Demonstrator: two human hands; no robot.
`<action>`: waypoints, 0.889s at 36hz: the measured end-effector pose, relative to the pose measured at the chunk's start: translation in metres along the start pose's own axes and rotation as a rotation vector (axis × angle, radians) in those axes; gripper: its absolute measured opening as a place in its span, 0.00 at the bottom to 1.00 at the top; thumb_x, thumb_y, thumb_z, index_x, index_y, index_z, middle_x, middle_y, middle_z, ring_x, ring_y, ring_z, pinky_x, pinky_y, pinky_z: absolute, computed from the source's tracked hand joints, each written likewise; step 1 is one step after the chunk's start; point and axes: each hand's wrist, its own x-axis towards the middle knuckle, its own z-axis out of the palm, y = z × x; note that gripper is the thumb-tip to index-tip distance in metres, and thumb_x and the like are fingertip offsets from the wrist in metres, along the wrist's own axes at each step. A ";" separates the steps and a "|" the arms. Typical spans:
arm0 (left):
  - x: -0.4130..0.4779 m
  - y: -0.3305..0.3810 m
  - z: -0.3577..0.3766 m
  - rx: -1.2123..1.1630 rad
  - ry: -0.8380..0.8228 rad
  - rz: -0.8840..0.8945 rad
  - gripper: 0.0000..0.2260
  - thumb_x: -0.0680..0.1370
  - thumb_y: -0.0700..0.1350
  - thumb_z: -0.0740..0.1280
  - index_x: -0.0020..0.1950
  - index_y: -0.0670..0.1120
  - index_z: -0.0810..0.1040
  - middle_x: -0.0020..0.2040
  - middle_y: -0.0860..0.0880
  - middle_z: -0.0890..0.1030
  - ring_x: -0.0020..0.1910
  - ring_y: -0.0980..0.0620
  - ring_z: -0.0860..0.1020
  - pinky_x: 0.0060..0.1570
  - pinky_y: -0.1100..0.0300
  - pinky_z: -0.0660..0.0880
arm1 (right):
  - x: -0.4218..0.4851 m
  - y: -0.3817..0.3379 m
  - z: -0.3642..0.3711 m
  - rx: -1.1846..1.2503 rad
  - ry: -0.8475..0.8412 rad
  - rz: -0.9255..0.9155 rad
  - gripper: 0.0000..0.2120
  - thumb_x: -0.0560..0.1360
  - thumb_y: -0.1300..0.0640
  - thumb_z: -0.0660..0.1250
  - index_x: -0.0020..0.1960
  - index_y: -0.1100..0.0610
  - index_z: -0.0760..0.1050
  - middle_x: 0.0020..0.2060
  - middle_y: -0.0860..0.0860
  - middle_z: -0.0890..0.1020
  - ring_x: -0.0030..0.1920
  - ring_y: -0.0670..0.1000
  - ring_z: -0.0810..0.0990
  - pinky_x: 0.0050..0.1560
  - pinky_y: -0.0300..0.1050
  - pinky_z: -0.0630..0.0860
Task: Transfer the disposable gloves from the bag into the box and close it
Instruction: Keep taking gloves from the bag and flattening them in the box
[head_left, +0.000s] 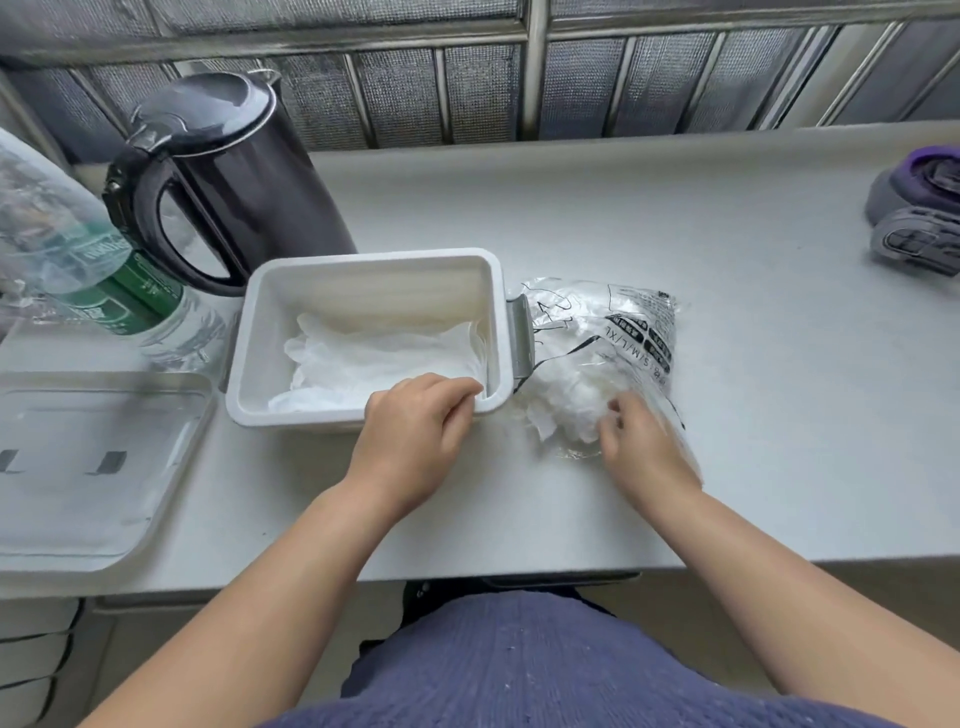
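Observation:
An open white box stands mid-table with several clear disposable gloves lying in it. My left hand grips the box's near right rim, fingers curled over the edge. Right of the box lies a clear printed bag holding a wad of gloves. My right hand is at the bag's near opening, fingers curled into the wad of gloves. The box's translucent lid lies flat at the left.
A black electric kettle stands behind the box. A plastic bottle with a green label lies at the left. A purple and grey device sits at the far right. A grey clasp hangs on the box's right side.

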 end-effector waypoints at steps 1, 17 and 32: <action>0.000 0.000 0.001 -0.013 0.026 0.011 0.16 0.77 0.50 0.57 0.53 0.48 0.82 0.47 0.51 0.83 0.47 0.45 0.80 0.49 0.47 0.74 | 0.000 -0.002 -0.001 0.013 -0.010 -0.014 0.18 0.78 0.51 0.60 0.66 0.55 0.68 0.63 0.53 0.74 0.63 0.57 0.72 0.61 0.50 0.69; -0.010 0.013 0.003 -0.143 0.148 0.030 0.17 0.74 0.51 0.59 0.56 0.47 0.81 0.50 0.51 0.80 0.51 0.48 0.78 0.54 0.43 0.73 | -0.002 -0.009 -0.009 -0.030 0.154 -0.170 0.12 0.79 0.56 0.56 0.38 0.56 0.71 0.32 0.48 0.69 0.40 0.55 0.69 0.37 0.47 0.62; -0.010 0.043 -0.009 -0.555 -0.105 0.053 0.21 0.70 0.51 0.68 0.63 0.60 0.73 0.58 0.62 0.76 0.57 0.66 0.73 0.57 0.68 0.71 | -0.051 -0.074 -0.069 1.001 -0.034 -0.295 0.11 0.65 0.60 0.57 0.24 0.52 0.65 0.23 0.46 0.65 0.31 0.51 0.63 0.34 0.45 0.61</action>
